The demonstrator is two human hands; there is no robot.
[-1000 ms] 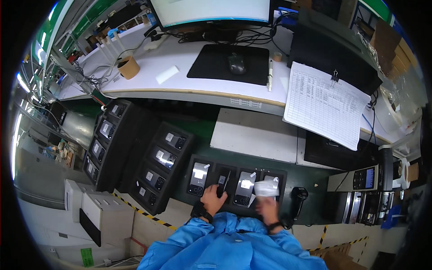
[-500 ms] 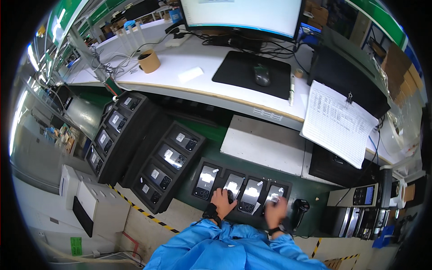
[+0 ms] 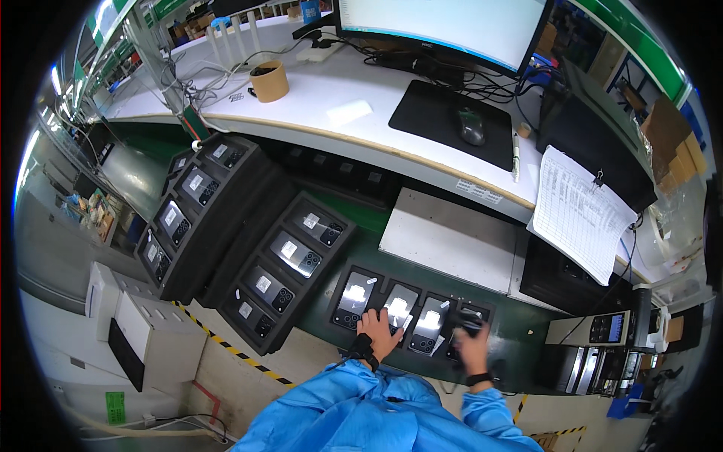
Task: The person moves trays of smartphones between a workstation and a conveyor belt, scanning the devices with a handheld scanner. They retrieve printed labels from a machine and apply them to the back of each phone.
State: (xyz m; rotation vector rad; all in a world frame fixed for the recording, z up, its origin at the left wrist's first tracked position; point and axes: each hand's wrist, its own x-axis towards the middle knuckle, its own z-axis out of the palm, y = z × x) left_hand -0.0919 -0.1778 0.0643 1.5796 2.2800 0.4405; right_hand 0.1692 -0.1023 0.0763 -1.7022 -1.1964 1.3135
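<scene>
A black foam tray [image 3: 382, 286] in front of me holds a row of smartphones lying back up, with small white labels on or beside them. My left hand [image 3: 379, 336] lies over the lower end of the second phone [image 3: 401, 301], fingers spread and touching it. Over the rightmost slot is my right hand [image 3: 473, 348], blurred and closed around a black handheld scanner [image 3: 470, 324]. That scanner and hand partly cover the rightmost phone [image 3: 453, 348]. Between the hands lies the third phone [image 3: 429, 322], a white slip near its lower end.
More foam trays of phones [image 3: 290, 264] stand at the left, some stacked [image 3: 199, 203]. A raised white desk [image 3: 301, 113] carries a monitor [image 3: 444, 30], a mouse [image 3: 471, 126] and a cup [image 3: 269, 81]. A paper sheet [image 3: 580, 215] hangs over its edge. A label printer [image 3: 591, 330] sits at the right.
The black scanner that stood right of the tray is now in my right hand, over the rightmost phone. My left hand stays at the second phone. The whole view has shifted slightly.
</scene>
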